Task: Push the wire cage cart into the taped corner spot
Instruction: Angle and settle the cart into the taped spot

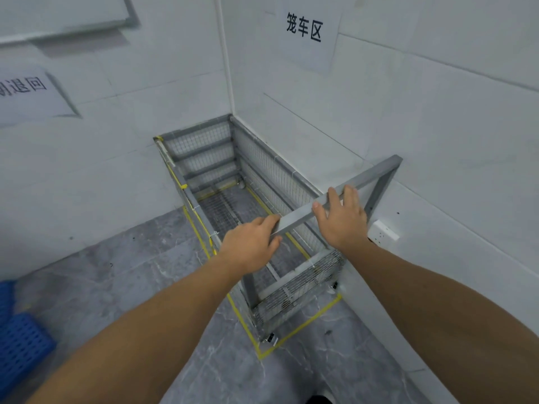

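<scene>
The grey wire cage cart (pixel 204 147) stands in the room's corner, its far end against the back wall and its right side along the right wall. Yellow floor tape (pixel 297 330) outlines the spot around its base; the near castor (pixel 271 338) sits just inside the tape corner. A grey handle bar (pixel 367 177) rises at the cart's near end. My left hand (pixel 250 243) grips the bar's left end. My right hand (pixel 341 217) rests over the bar, fingers spread on top.
White walls meet in the corner, with a paper sign (pixel 304 27) on the right wall and another sign (pixel 26 88) on the left. A white wall socket (pixel 383 231) sits beside the handle. A blue perforated crate (pixel 20 339) lies at the left on the grey marble floor.
</scene>
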Tool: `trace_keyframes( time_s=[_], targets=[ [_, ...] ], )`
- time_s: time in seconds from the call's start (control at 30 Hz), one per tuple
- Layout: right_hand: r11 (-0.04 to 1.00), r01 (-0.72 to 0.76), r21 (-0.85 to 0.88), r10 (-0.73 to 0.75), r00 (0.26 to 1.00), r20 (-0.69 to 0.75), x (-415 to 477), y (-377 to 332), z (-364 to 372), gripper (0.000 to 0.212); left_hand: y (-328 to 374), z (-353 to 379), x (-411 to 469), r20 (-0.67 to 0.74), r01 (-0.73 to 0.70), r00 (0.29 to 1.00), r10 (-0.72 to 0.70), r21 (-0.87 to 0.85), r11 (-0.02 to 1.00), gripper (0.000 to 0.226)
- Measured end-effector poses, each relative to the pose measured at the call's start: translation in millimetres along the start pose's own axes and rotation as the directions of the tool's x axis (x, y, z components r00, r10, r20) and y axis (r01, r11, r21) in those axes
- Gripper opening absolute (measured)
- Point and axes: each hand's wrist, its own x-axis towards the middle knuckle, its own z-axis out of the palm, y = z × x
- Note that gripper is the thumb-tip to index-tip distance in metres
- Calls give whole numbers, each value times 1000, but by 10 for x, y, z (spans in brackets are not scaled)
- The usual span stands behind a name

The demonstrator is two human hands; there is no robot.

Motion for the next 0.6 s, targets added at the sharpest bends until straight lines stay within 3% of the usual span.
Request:
trace_keyframes(
  time_s=[0.27,0.43,0.6],
  targets=[
    [960,270,-73,-267,962,51,234,327,-86,53,365,123,244,-9,224,975,-223,26,974,40],
    [879,476,-44,-467,875,129,427,654,-206,43,598,230,329,-76,365,930,-360,62,929,44],
    [805,593,10,-580,784,223,659,920,-310,50,751,280,379,-140,436,894,-426,54,898,47]
  ],
)
